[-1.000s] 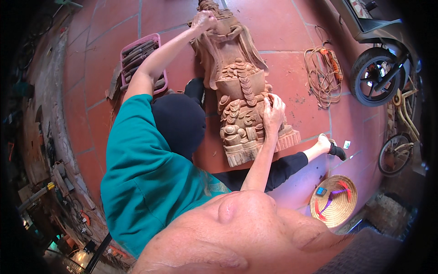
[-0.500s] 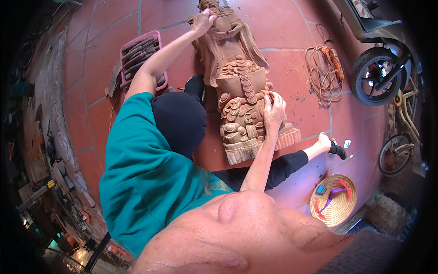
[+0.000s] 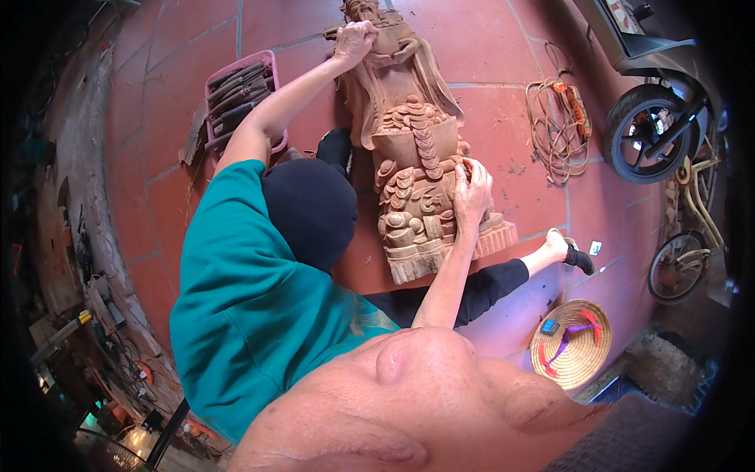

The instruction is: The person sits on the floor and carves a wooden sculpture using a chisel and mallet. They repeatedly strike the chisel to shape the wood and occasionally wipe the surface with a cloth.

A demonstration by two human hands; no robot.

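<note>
A long carved wooden statue [image 3: 405, 157] lies on the tiled floor in front of me, its top end far away and its blocky base near. At the far end my left hand [image 3: 355, 43] is closed, with the fingers curled against the upper carving. Whatever sits inside that grip is hidden. Lower down, my right hand [image 3: 473, 193] rests on the statue's right side among carved coins and rounded shapes. Its fingers bend over the edge and grip the wood. Both arms are stretched out, the left one farther.
Left of the statue, a pink basket [image 3: 275, 75] holds several dark hand tools. A coiled cord with an orange socket strip [image 3: 578, 114] lies to the right. Beyond stand a motorbike wheel [image 3: 649, 134] and a bicycle wheel [image 3: 678, 267]. A woven conical hat [image 3: 586, 358] lies near right.
My left hand has shifted slightly nearer and to the right along the statue's upper part. My right hand keeps its place on the carving.
</note>
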